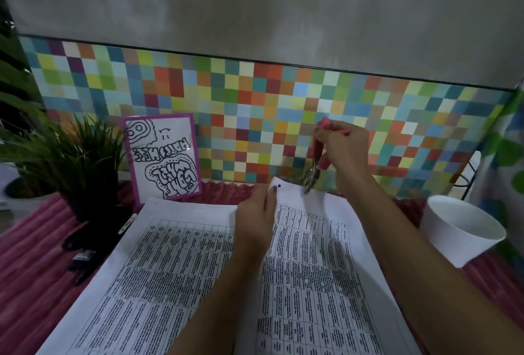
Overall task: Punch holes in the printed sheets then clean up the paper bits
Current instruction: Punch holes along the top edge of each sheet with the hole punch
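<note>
Two printed sheets with dense tables lie on the pink ribbed mat. My left hand (256,213) pinches the far left corner of the right sheet (317,269) and lifts it; a dark punched hole (279,186) shows beside my thumb. My right hand (344,146) grips a pink-handled plier hole punch (319,156), held upright with its metal jaws (310,181) at the sheet's far edge, right of the hole. The left sheet (141,269) lies flat beside it.
A white paper cup (459,230) lies tilted at the right. A potted green plant (76,162) and a purple-framed drawing (163,156) stand at the back left. Dark small items (82,258) lie left of the sheets. A coloured tiled wall (255,93) rises behind.
</note>
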`<state>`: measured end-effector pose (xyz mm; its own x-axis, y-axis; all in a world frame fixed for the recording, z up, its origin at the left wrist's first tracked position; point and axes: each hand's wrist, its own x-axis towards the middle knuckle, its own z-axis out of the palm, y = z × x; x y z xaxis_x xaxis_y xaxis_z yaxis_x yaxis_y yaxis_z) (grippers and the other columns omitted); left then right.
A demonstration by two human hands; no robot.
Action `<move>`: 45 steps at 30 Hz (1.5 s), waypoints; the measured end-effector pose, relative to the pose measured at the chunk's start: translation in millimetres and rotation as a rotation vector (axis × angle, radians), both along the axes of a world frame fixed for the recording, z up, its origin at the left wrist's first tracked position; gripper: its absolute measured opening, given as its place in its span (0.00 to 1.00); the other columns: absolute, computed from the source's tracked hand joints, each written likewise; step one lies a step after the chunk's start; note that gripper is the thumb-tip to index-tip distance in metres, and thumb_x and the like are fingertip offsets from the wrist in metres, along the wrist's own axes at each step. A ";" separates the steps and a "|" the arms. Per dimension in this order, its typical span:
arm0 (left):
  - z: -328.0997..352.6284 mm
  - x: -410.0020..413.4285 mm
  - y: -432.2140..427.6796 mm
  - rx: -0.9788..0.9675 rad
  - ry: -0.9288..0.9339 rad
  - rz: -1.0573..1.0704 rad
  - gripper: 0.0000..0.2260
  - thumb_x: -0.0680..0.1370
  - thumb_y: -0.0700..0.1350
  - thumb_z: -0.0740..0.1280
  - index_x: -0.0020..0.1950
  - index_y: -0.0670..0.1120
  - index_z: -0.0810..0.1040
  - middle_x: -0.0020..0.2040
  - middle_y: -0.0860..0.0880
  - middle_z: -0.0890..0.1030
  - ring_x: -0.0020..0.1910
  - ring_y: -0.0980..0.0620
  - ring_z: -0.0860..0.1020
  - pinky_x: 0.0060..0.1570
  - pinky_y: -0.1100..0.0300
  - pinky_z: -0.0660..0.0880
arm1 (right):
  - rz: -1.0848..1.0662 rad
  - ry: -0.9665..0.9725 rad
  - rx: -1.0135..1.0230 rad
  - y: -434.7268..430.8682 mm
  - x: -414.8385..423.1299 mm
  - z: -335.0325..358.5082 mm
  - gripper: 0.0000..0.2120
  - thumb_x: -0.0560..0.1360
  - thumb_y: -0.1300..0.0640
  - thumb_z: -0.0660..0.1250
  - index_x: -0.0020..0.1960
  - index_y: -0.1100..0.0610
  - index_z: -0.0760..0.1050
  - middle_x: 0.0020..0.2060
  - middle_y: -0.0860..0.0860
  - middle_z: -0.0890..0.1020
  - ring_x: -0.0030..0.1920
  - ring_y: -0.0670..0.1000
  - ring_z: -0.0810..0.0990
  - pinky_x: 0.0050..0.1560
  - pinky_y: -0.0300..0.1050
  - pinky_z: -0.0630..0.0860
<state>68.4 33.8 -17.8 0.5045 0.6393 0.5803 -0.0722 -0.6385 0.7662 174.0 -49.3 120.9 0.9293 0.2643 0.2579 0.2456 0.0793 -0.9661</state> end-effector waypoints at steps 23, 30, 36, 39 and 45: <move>2.1 -3.2 -4.6 -0.198 -0.155 -0.235 0.17 0.84 0.44 0.60 0.35 0.57 0.70 0.29 0.54 0.63 0.27 0.54 0.62 0.29 0.54 0.60 | 0.086 0.108 0.191 -11.3 29.2 -10.1 0.07 0.75 0.67 0.60 0.39 0.64 0.73 0.27 0.59 0.74 0.20 0.54 0.72 0.22 0.40 0.67; 2.8 -2.8 -3.3 -0.205 -0.150 -0.208 0.17 0.84 0.45 0.60 0.34 0.56 0.67 0.28 0.56 0.64 0.28 0.57 0.62 0.29 0.55 0.60 | 0.050 0.082 0.230 -7.7 28.3 -11.6 0.10 0.73 0.67 0.60 0.33 0.63 0.72 0.27 0.60 0.73 0.21 0.54 0.70 0.22 0.39 0.66; 3.4 -3.8 -1.8 -0.203 -0.139 -0.200 0.19 0.84 0.45 0.60 0.33 0.58 0.68 0.26 0.56 0.64 0.27 0.57 0.61 0.28 0.56 0.59 | 0.042 0.032 0.213 -4.4 26.6 -11.4 0.07 0.73 0.66 0.60 0.37 0.66 0.73 0.28 0.61 0.73 0.20 0.55 0.69 0.22 0.39 0.65; 5.1 -4.9 -2.4 -0.178 -0.141 -0.200 0.18 0.83 0.45 0.61 0.34 0.58 0.68 0.27 0.56 0.65 0.27 0.57 0.61 0.28 0.57 0.59 | 0.037 0.020 0.195 -4.8 25.5 -11.7 0.07 0.72 0.65 0.60 0.37 0.65 0.74 0.28 0.61 0.73 0.19 0.54 0.70 0.22 0.38 0.64; 4.4 -5.8 -5.2 -0.149 -0.150 -0.210 0.17 0.83 0.44 0.61 0.35 0.56 0.69 0.27 0.55 0.66 0.27 0.60 0.63 0.27 0.60 0.61 | -0.068 -0.023 0.230 -0.7 27.2 -15.1 0.18 0.65 0.58 0.59 0.34 0.75 0.66 0.29 0.61 0.68 0.26 0.57 0.64 0.25 0.46 0.60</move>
<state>62.6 28.5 -13.4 0.5506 0.6139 0.5656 -0.3103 -0.4786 0.8214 201.3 -49.9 105.8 0.9363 0.1327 0.3251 0.2794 0.2793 -0.9187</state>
